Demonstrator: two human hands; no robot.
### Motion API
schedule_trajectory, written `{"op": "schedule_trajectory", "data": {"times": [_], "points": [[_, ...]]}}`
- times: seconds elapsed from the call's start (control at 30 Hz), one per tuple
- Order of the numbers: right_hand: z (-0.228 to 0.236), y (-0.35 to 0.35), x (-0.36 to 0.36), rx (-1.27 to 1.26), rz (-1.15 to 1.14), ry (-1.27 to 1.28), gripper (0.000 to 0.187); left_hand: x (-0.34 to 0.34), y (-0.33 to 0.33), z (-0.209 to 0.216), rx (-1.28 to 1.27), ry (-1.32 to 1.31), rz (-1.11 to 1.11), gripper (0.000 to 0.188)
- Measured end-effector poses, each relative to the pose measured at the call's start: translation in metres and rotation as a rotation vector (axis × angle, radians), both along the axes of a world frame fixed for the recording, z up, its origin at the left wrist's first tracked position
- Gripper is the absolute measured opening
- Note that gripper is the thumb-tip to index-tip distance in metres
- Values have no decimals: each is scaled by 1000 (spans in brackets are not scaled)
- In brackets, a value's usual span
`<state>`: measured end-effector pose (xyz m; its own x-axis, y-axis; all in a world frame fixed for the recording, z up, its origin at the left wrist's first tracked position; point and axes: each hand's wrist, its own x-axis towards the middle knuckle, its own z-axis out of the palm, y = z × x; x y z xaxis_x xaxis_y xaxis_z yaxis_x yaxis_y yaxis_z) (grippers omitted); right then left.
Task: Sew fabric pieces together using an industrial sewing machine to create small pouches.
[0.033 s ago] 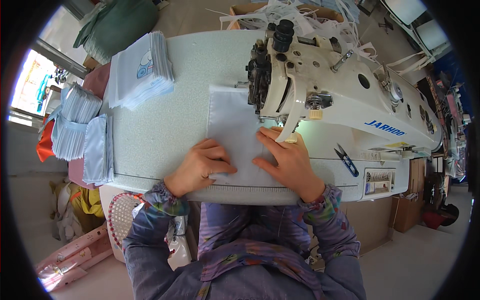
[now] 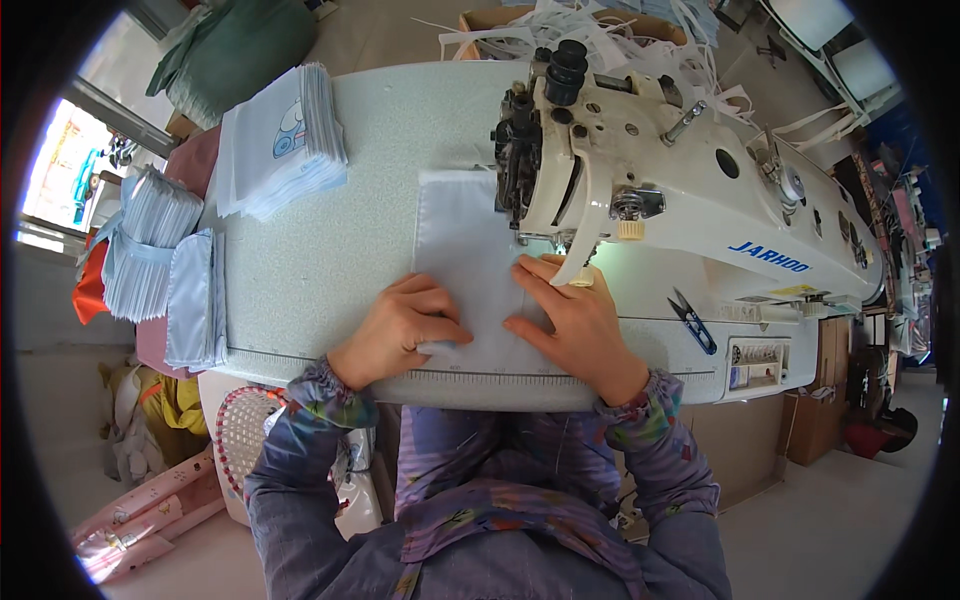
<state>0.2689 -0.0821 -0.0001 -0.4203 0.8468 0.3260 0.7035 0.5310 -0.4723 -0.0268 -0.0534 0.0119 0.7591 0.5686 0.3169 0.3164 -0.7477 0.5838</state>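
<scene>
Head view first: at the far left we see bundles of pale blue fabric pieces (image 2: 150, 245) stacked beside the tabletop (image 2: 330, 260), and on its upper left corner a thick stack of white printed cloth pieces (image 2: 280, 140). Moving inward, our left hand (image 2: 400, 325) lies with its fingers curled and pressed down on the lower left part of a white fabric panel (image 2: 465, 250), which rests flat on the tabletop and runs up under the head of the sewing machine. Our right hand (image 2: 565, 310) lies just beside it on the panel's right part, fingers stretched out flat and close together, the fingertips near the presser foot (image 2: 560, 245). The white sewing machine (image 2: 690, 190) fills the right half of the tabletop. To the right of our right hand, blue-handled thread snips (image 2: 692, 320) lie on the machine bed. Behind the machine sits a box with tangled white strips (image 2: 600, 25).
</scene>
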Motion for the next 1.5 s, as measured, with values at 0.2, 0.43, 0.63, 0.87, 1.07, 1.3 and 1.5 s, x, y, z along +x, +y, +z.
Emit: {"op": "schedule_trajectory", "data": {"times": [0.2,0.43,0.63,0.87,1.07,1.3,1.5], "points": [[-2,-1,-3,45,-2,-3,60,4,32,-6,-20,-20,43,39],[-1,0,-5,42,-2,3,60,10,54,-9,23,-32,88,39],[0,-2,-5,46,-11,-10,59,18,58,-12,88,-50,116,41],[-1,-3,-5,63,-28,28,55,37,32,-10,129,24,275,43],[-9,0,-4,96,-66,107,41,76,-6,-7,321,99,479,39],[-11,3,-1,90,-59,115,45,63,1,-16,281,19,434,40],[-12,4,-2,102,-69,98,48,67,24,-16,280,25,441,37]]}}
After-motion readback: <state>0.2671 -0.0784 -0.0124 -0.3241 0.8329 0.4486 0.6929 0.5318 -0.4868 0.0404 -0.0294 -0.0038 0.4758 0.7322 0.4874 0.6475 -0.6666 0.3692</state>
